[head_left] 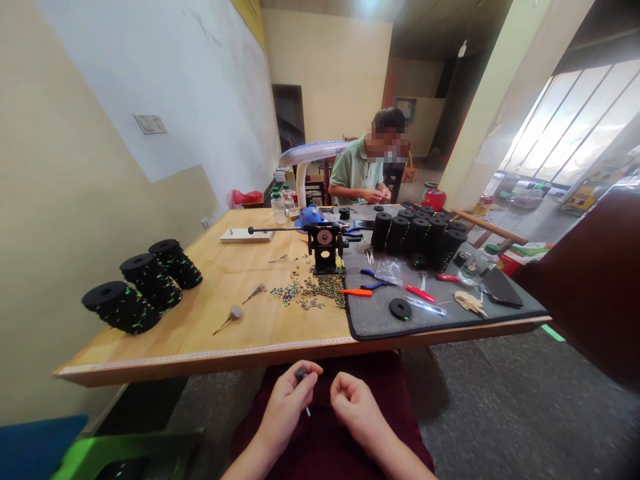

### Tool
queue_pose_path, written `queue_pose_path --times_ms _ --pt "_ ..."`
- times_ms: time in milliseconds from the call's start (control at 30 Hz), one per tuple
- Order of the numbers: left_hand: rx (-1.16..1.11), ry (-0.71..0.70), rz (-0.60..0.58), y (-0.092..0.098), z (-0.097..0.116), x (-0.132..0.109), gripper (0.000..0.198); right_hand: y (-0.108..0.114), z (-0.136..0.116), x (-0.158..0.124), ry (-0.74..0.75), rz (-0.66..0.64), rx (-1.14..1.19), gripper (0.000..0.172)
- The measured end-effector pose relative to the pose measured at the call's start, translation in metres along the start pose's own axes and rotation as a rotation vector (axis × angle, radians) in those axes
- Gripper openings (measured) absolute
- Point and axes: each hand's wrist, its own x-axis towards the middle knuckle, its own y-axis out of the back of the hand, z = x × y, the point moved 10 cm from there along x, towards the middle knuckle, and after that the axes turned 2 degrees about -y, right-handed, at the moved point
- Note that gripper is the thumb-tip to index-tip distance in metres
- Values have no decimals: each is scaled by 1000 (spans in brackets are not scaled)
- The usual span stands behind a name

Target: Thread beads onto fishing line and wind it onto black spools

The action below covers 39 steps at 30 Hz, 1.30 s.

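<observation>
Far left on the pale wooden table (240, 267) stand three black spools (150, 280), round, flat-topped and flecked with green. They sit close together in a diagonal row. Right of them lie two small feathery tufts on thin stems (230, 317), well apart from the spools.

Below the table edge, over a dark red lap, the left hand (287, 397) is closed. Thumb and forefinger pinch a small dark grey piece (301, 373) at the fingertips, and a thin pale sliver shows under the hand.

On the table above is a loose scatter of small beads (305, 291), metallic and coloured and too many to count. Behind it stands one black hand-crank device (325, 248) with a long thin rod.

The right hand (353, 400) is just beside the left and not touching it. Its fingers are curled into a loose fist, and whether it holds anything cannot be told.

Further right a grey felt-like mat (450, 319) carries one flat black disc (400, 308), blue-handled pliers (373, 280) and a red-handled tool (420, 293). It also holds a row of tall black cylinders (417, 233): five in front and more behind, total unclear.

At the far end a seated person (357, 173) in a green shirt holds both hands together.
</observation>
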Motion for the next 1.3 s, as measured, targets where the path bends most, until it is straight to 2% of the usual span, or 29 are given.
queue_pose_path --times_ms 233,333,467,567,700,800,933,1100,1200,1300 --pt "-63 -50 174 38 -5 7 21 2 18 0 -124 13 251 3" --pt "-64 4 176 43 -12 9 22 4 16 -2 -155 35 347 6" --pt "-58 43 221 46 -18 7 24 11 7 -3 -121 87 435 11" --pt "-45 76 190 37 -17 5 30 11 6 -3 -115 87 434 12" --pt "-38 164 -30 1 -16 2 41 7 12 -2 -118 54 388 10" --pt "-49 157 -95 -14 -11 4 42 5 16 -2 -120 30 349 9" --pt "19 102 -83 -14 -5 12 38 2 16 -3 -132 -13 267 12" --pt "275 -62 -67 -12 15 11 31 -6 9 -2 -125 -100 233 27" --pt "406 -152 -63 -14 26 6 27 -6 1 0 -55 -95 211 33" --pt "441 -172 -60 -14 27 4 25 -5 3 2 -32 -74 113 31"
